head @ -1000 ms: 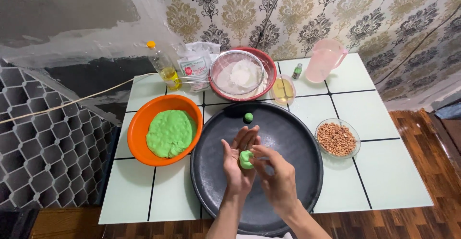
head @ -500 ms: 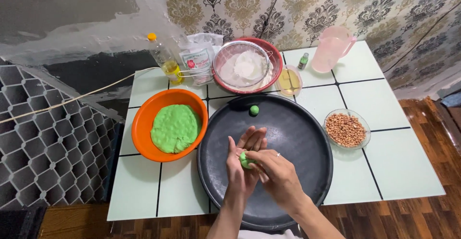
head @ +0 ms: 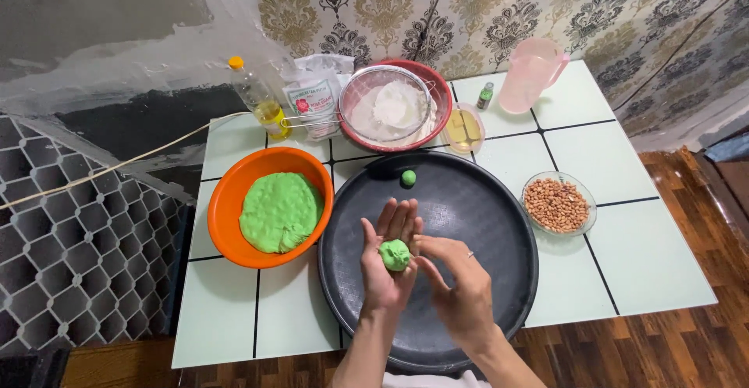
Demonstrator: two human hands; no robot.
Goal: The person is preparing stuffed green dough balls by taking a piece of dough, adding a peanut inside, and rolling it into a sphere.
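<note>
My left hand (head: 385, 267) is held palm up over a large black round tray (head: 484, 209), and a small lump of green dough (head: 395, 255) rests on its palm. The fingertips of my right hand (head: 459, 283) press against the lump from the right side. A small finished green dough ball (head: 408, 177) lies on the far part of the tray. Left of the tray stands an orange bowl (head: 230, 193) filled with a big mass of green dough (head: 279, 211).
A glass dish of peanuts (head: 557, 203) sits right of the tray. Along the back stand an oil bottle (head: 261, 104), a flour bag (head: 314, 95), a red bowl with a sieve of flour (head: 388, 109), a small container (head: 464, 127), a little green bottle (head: 484, 95) and a pink jug (head: 530, 74).
My left hand has opened flatter with the dough lump on its palm, and my right hand has shifted a little to the right of it. The view has tilted slightly.
</note>
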